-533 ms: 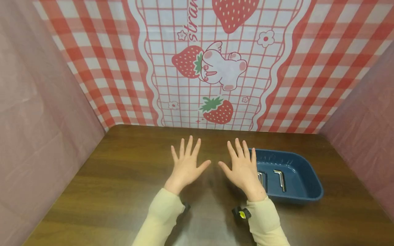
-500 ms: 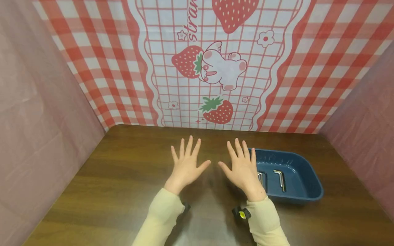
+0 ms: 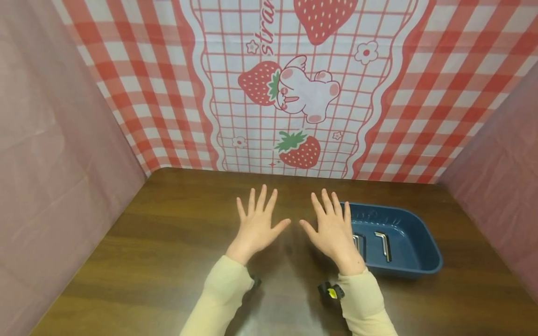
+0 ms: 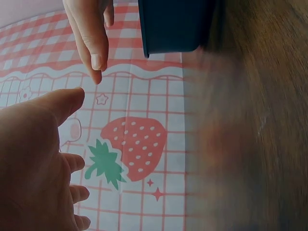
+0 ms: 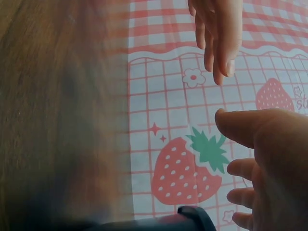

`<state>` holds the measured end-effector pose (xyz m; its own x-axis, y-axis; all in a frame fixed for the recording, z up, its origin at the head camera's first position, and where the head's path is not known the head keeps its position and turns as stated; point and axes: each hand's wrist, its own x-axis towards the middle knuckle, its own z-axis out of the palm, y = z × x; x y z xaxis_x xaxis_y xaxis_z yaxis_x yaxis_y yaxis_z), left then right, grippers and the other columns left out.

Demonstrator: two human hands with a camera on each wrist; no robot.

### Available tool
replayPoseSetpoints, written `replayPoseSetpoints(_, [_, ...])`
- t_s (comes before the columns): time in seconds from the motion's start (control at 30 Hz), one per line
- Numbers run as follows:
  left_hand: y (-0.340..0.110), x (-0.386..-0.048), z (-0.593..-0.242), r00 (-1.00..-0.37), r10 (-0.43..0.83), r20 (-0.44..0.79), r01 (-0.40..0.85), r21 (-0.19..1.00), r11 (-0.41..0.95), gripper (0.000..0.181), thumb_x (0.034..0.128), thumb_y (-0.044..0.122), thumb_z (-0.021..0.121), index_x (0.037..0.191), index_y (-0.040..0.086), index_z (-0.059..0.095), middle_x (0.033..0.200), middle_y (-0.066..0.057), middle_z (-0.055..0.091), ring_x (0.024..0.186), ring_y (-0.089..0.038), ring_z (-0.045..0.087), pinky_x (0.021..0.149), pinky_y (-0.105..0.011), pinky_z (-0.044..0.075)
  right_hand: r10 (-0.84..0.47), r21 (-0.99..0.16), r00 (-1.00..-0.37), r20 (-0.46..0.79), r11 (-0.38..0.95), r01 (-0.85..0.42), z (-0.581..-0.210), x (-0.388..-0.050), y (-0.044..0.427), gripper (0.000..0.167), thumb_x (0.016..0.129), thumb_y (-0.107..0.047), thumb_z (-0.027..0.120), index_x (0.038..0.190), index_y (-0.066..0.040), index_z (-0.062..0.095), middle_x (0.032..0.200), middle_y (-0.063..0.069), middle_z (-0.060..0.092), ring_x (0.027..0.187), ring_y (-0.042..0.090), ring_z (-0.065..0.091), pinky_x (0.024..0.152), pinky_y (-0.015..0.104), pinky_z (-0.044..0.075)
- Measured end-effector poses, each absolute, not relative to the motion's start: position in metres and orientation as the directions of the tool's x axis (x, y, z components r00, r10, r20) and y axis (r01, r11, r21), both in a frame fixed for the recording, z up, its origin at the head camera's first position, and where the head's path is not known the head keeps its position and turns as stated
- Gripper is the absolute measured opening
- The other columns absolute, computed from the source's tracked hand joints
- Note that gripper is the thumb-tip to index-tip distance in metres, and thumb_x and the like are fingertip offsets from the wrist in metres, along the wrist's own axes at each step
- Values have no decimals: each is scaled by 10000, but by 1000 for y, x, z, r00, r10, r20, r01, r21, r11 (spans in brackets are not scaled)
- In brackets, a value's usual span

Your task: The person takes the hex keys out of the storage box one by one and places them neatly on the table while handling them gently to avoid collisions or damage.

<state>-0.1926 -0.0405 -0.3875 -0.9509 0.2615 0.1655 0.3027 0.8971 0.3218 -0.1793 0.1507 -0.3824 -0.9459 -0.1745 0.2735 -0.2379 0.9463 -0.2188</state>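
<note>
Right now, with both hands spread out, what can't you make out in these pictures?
Head view: the left end of the blue tray is hidden by the right hand.
Head view: that hand partly covers the L-shaped pieces beside it, so their number is unclear.
Head view: the printed word is cut off by the top edge.
Left wrist view: the tray's inside is hidden by its outer wall.

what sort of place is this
Probably a small booth set up for tabletop work: a wood-grained table closed in by pink cloth at both sides and a strawberry-print cloth behind, with a blue tray holding L-shaped metal pieces on it.
</note>
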Motion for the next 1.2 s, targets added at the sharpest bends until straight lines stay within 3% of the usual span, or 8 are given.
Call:
replayPoseSetpoints(0.23, [-29,-189,-385,-930,329,162,365,319,875,778,873,574,420,1464,168,118,1527,-97,-24,1382,-304,-121,1031,-594,-86,-147,-273,-961,236,939,-211,-377,-176,165,642,905,-425,484,1413,-78,301,1457,198,266,1355,379,171,1051,597,23])
replayPoseSetpoints(0.33, [-19,-187,-384,-913,377,157,408,329,852,763,886,499,468,1463,147,115,1528,-96,2,1392,-303,-73,1050,-579,-54,-121,-309,-963,240,931,-194,-375,-176,179,586,921,-362,479,1392,-46,332,1427,219,313,1332,388,226,1046,601,57])
replayPoseSetpoints(0.5, [2,-181,-385,-876,454,163,482,309,820,665,910,380,488,1451,137,187,1518,-80,135,1393,-285,103,1091,-508,88,-65,-405,-962,265,898,-172,-373,-173,211,511,927,-221,483,1355,25,354,1373,275,358,1255,447,317,999,597,217])
replayPoseSetpoints(0.67, [22,-173,-385,-820,540,189,572,267,776,490,915,337,492,1354,134,414,1445,-45,343,1339,-230,295,1076,-429,230,11,-423,-966,260,900,-104,-366,-162,252,506,936,-219,461,1350,46,339,1323,315,375,1171,496,364,909,624,300])
replayPoseSetpoints(0.93, [50,-167,-374,-701,668,250,710,153,687,290,914,293,501,1162,177,597,1131,53,602,1048,-111,555,913,-286,407,97,-359,-959,265,933,-5,-369,-145,321,480,933,-230,445,1303,70,388,1236,352,420,1087,521,395,829,639,317])
replayPoseSetpoints(1.2, [80,-168,-365,-638,742,205,765,53,642,229,903,316,513,1088,239,623,994,122,625,908,-21,589,719,-214,430,130,-366,-967,219,930,42,-386,-135,360,491,930,-227,440,1270,122,381,1216,402,381,1065,560,361,798,640,302])
